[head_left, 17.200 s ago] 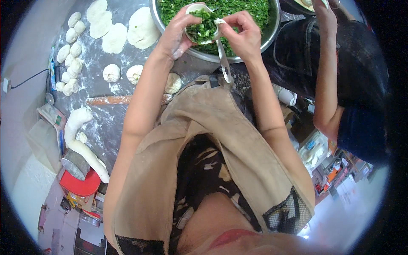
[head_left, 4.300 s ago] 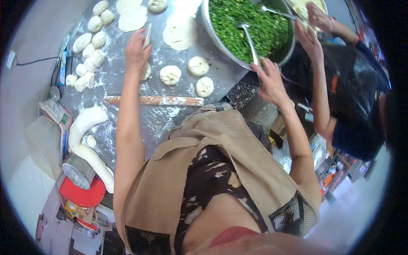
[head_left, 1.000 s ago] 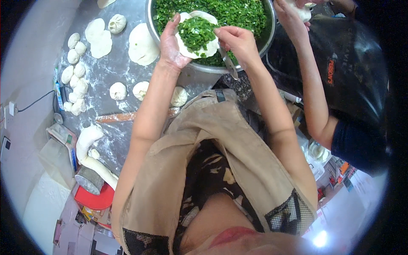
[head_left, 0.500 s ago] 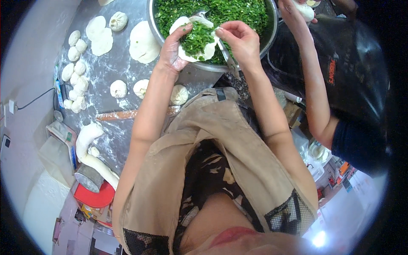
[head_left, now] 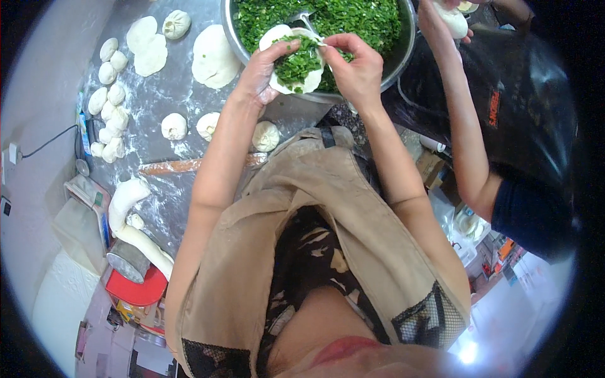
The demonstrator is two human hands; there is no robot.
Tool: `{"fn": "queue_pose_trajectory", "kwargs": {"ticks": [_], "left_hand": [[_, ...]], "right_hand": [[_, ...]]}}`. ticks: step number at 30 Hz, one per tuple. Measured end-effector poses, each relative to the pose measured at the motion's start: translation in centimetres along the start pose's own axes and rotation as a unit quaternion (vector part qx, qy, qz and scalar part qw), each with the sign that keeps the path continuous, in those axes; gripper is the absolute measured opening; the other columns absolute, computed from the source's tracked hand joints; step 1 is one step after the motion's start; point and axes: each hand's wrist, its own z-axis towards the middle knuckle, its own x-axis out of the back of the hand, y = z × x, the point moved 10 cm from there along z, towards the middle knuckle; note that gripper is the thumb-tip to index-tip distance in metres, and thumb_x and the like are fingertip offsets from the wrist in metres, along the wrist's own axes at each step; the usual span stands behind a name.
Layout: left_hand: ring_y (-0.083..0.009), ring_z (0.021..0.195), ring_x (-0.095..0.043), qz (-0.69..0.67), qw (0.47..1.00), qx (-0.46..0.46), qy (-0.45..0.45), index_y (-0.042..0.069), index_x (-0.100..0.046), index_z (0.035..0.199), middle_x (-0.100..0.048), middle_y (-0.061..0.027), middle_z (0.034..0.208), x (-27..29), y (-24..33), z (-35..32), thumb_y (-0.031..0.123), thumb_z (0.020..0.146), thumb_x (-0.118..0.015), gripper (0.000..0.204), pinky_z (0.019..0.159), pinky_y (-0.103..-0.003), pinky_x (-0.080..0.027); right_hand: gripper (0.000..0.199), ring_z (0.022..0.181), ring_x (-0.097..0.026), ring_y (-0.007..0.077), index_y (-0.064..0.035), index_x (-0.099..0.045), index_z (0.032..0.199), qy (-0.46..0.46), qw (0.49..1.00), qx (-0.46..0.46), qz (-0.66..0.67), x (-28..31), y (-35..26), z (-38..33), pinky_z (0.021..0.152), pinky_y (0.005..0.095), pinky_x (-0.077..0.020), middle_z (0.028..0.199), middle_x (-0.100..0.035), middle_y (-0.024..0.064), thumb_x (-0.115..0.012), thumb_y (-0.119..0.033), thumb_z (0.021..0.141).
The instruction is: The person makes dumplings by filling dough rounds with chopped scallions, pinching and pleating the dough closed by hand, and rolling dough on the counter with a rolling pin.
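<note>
My left hand [head_left: 259, 70] cups a round dough wrapper [head_left: 313, 80] from the left, its thumb resting on the heap of chopped green filling [head_left: 297, 63] inside. At the wrapper's right edge, my right hand [head_left: 359, 68] pinches the dough between thumb and fingertips. Both hands are over the near rim of a large metal bowl [head_left: 234, 39] full of the same chopped greens [head_left: 359, 19]. A metal spoon [head_left: 306, 21] lies in the bowl, partly hidden behind the wrapper and my right hand.
Flat wrappers [head_left: 214, 58], pleated buns [head_left: 266, 136] and several dough pieces [head_left: 108, 116] lie on the floured table [head_left: 170, 94]. A rolling pin [head_left: 170, 167] and a dough rope [head_left: 129, 205] are nearer me. At right, a co-worker's arm [head_left: 463, 120] reaches in, the hand holding white dough [head_left: 451, 20].
The wrapper's right edge is drawn up and gathered more in my right fingers. Both hands stay over the bowl's near side. The co-worker's hand shifts slightly.
</note>
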Motion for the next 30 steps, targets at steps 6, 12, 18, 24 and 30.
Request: {"fn": "queue_pose_trajectory", "kwargs": {"ticks": [6,12,18,24,30], "left_hand": [[-0.0154,0.080,-0.065,0.069,0.997,0.005,0.035,0.001,-0.061,0.104,-0.066,-0.0067,0.092,0.2,0.4,-0.4,0.011,0.081,-0.064,0.025,0.069,-0.030,-0.056],[-0.0130,0.081,-0.063,0.164,0.985,-0.053,0.030,0.004,-0.060,0.104,-0.065,-0.0044,0.093,-0.8,1.7,-0.1,0.011,0.081,-0.064,0.025,0.068,-0.028,-0.054],[-0.0102,0.082,-0.061,0.252,0.965,-0.068,0.000,0.003,-0.059,0.110,-0.064,-0.0026,0.093,-1.2,2.3,0.7,0.010,0.081,-0.062,0.030,0.069,-0.026,-0.052],[-0.0101,0.079,-0.061,0.295,0.955,-0.025,-0.032,0.004,-0.058,0.112,-0.063,-0.0031,0.092,-1.8,2.0,1.4,0.009,0.080,-0.062,0.034,0.068,-0.025,-0.053],[-0.0120,0.083,-0.063,0.206,0.977,0.007,-0.058,0.002,-0.056,0.111,-0.064,-0.0059,0.096,-2.2,1.9,0.7,0.009,0.080,-0.065,0.033,0.074,-0.027,-0.054]], "right_hand": [[0.012,0.070,-0.062,0.0121,-0.0027,-0.067,0.086,-0.040,0.997,-0.033,0.054,-0.8,0.8,0.7,0.066,0.0250,-0.0489,0.076,-0.067,0.0050,-0.066,-0.008,0.076],[0.013,0.077,-0.061,0.0106,-0.0023,-0.067,0.088,0.014,0.990,0.120,-0.071,0.7,-2.4,0.8,0.072,0.0238,-0.0477,0.083,-0.067,0.0048,-0.067,-0.007,0.077],[0.011,0.076,-0.061,0.0112,-0.0019,-0.066,0.088,0.000,0.989,0.130,-0.067,1.1,-2.6,0.6,0.072,0.0243,-0.0487,0.083,-0.066,0.0043,-0.065,-0.004,0.077],[0.012,0.078,-0.056,0.0069,-0.0017,-0.064,0.091,-0.056,0.998,0.028,0.026,0.1,0.9,1.6,0.070,0.0217,-0.0478,0.085,-0.062,0.0014,-0.066,-0.004,0.079],[0.018,0.068,-0.058,0.0112,0.0004,-0.067,0.088,-0.075,0.997,0.000,-0.006,0.4,1.1,0.6,0.064,0.0245,-0.0473,0.077,-0.061,0.0047,-0.068,-0.015,0.079]]}}
